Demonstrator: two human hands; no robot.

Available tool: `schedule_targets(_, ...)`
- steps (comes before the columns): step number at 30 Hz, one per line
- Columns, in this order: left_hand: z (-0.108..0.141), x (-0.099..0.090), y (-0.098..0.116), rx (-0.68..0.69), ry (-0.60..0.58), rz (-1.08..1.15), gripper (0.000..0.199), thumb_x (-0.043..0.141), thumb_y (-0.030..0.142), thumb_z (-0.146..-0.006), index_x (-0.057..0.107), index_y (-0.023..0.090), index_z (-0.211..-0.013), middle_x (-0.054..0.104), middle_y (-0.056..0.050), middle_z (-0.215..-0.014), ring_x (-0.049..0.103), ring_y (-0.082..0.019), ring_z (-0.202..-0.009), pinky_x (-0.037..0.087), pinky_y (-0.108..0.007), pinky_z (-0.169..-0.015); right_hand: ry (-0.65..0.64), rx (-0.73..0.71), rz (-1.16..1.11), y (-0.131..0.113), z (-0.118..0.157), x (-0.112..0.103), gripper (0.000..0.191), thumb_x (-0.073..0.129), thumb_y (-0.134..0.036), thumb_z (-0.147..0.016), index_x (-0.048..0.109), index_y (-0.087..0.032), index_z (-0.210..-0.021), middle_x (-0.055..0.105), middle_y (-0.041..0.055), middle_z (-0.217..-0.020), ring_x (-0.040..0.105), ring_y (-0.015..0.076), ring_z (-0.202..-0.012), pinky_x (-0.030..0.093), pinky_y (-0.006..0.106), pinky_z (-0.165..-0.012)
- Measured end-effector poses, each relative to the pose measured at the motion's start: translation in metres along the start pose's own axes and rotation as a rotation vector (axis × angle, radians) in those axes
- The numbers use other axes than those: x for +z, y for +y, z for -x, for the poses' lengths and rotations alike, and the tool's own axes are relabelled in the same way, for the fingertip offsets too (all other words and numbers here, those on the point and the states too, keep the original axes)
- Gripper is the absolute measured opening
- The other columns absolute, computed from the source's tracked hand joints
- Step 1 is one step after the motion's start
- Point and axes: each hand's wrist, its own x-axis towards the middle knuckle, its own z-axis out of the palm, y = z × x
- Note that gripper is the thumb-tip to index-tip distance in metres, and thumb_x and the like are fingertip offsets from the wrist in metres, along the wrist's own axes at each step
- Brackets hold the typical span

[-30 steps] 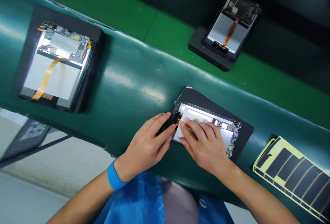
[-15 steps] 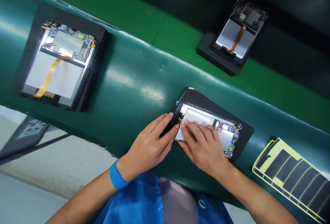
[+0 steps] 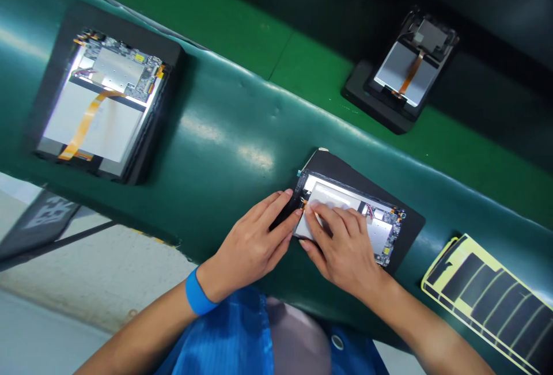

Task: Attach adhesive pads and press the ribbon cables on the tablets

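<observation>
An opened tablet (image 3: 339, 196) lies on a black foam pad (image 3: 408, 228) in front of me, its pale battery and circuit board facing up. My left hand (image 3: 257, 239) is at the tablet's left end, fingers stretched out, with fingertips on the edge beside a small orange flex connector (image 3: 304, 204). My right hand (image 3: 345, 245) rests over the battery with fingers apart and slightly bent. Its index fingertip touches near the same connector, and its thumb is at the tablet's near edge. What lies directly under the fingertips is hidden.
Another opened tablet (image 3: 97, 113) with an orange ribbon cable lies on foam at left. A third opened tablet (image 3: 404, 69) is on foam at the far right, on the green surface (image 3: 302, 69) beyond the bench mat (image 3: 224, 162). A yellow-and-black panel (image 3: 488, 300) lies to the right.
Both hands keep almost the same place on the tablet, with only slight finger movement. The camera view has shifted a little, so the far tablet appears lower and further right.
</observation>
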Motion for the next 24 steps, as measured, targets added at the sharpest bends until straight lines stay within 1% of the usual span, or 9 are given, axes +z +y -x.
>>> schedule_targets(7, 0.0, 0.0024, -0.0012, 0.024, 0.014, -0.007, 0.038, 0.058, 0.011, -0.095, 0.06, 0.007, -0.132, 0.051, -0.026, -0.145, 0.055, -0.038, -0.133, 0.055, -0.053, -0.108, 0.012, 0.034, -0.024, 0.0013, -0.0004, -0.0003, 0.04, 0.05, -0.035, -0.103, 0.062, -0.012, -0.133, 0.065, 0.0147, -0.126, 0.052, 0.0299, -0.115, 0.037, 0.045, -0.099)
schedule_targets(12, 0.0004, 0.0029, -0.0021, 0.018, 0.004, -0.002, 0.039, 0.058, 0.011, -0.095, 0.059, 0.008, -0.134, 0.051, -0.025, -0.147, 0.053, -0.037, -0.135, 0.054, -0.053, -0.109, 0.005, 0.014, -0.051, 0.0024, 0.0005, -0.0003, 0.041, 0.05, -0.035, -0.103, 0.061, -0.01, -0.133, 0.064, 0.0159, -0.127, 0.051, 0.0309, -0.116, 0.037, 0.046, -0.099)
schedule_targets(17, 0.0, 0.0014, -0.0015, 0.022, 0.011, -0.003, 0.037, 0.057, 0.012, -0.096, 0.06, 0.008, -0.132, 0.053, -0.025, -0.144, 0.055, -0.037, -0.133, 0.056, -0.053, -0.107, 0.017, 0.025, -0.03, 0.0013, 0.0013, 0.0006, 0.039, 0.051, -0.034, -0.102, 0.061, -0.012, -0.133, 0.066, 0.0154, -0.126, 0.051, 0.0303, -0.115, 0.038, 0.046, -0.098)
schedule_targets(24, 0.0022, 0.0034, -0.0028, 0.013, 0.009, 0.007, 0.038, 0.057, 0.013, -0.096, 0.059, 0.008, -0.134, 0.052, -0.025, -0.146, 0.055, -0.037, -0.134, 0.055, -0.053, -0.107, 0.016, 0.015, -0.055, 0.0013, 0.0021, -0.0002, 0.041, 0.052, -0.033, -0.102, 0.06, -0.008, -0.133, 0.064, 0.0179, -0.127, 0.051, 0.0322, -0.117, 0.04, 0.046, -0.097)
